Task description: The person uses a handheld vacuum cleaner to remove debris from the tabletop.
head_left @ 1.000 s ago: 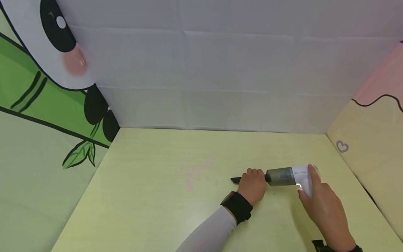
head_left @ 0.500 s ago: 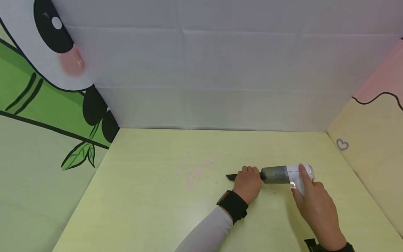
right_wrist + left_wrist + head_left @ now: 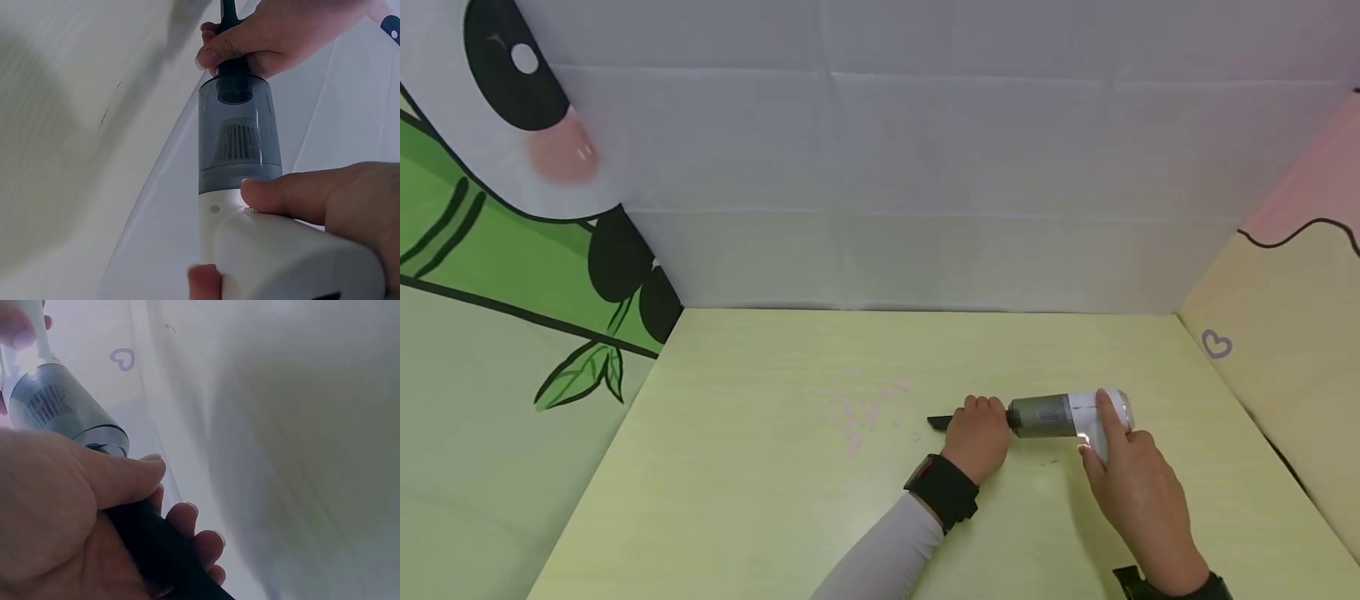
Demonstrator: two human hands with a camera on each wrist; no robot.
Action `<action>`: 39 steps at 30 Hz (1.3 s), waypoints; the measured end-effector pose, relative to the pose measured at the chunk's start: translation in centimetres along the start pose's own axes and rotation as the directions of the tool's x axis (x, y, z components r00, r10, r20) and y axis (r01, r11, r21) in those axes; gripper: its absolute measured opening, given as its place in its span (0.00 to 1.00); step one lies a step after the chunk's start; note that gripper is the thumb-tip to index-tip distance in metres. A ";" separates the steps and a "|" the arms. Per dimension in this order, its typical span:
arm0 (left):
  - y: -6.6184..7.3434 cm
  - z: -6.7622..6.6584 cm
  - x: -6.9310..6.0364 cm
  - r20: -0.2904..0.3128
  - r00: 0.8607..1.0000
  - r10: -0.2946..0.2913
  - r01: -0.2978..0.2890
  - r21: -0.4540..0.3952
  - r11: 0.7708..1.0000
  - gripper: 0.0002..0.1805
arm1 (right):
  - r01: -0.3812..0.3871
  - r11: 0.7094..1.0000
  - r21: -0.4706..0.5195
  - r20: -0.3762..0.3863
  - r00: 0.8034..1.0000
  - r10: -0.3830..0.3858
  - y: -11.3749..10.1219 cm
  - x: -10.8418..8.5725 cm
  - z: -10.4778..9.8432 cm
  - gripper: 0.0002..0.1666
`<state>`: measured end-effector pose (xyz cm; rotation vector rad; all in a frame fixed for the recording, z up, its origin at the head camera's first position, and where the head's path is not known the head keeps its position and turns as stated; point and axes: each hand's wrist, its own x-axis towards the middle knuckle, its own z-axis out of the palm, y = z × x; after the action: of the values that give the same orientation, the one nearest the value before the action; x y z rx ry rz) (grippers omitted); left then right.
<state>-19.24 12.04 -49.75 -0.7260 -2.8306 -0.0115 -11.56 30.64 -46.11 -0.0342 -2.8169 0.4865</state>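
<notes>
One handheld vacuum (image 3: 1041, 417) spans left hand (image 3: 976, 440), gripping its black nozzle (image 3: 940, 422), and right hand (image 3: 1144, 492), gripping its white body (image 3: 275, 256); transparent cup (image 3: 267, 112) contains ribbed filter (image 3: 239, 142).

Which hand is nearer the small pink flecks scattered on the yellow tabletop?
Left. The left hand is just right of the flecks; the right hand is farther right, beyond the translucent grey canister.
</notes>
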 end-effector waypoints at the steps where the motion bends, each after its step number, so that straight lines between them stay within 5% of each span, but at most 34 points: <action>1: 0.1 0.0 0.2 0.012 1.000 -0.003 0.003 -0.009 1.000 0.08 | 0.001 1.000 0.000 0.003 1.000 -0.001 0.2 0.2 0.0 0.44; 16: -0.3 0.0 2.4 0.051 0.996 -0.068 0.069 -0.012 0.998 0.08 | 0.044 0.999 0.020 0.052 0.998 -0.045 1.4 3.4 0.3 0.43; 30: 0.1 2.4 9.0 -0.018 1.000 -0.017 0.017 0.031 0.999 0.08 | 0.086 0.996 -0.007 -0.118 0.989 -0.086 3.3 7.5 0.9 0.45; 39: -1.4 4.0 10.5 -0.030 0.998 -0.060 0.061 0.031 0.998 0.09 | -0.008 1.000 0.014 -0.005 1.000 0.008 2.6 9.4 1.8 0.46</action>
<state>-29.69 16.08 -51.31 -0.6280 -2.8169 0.0137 -21.15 33.22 -46.07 -0.0440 -2.8092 0.5066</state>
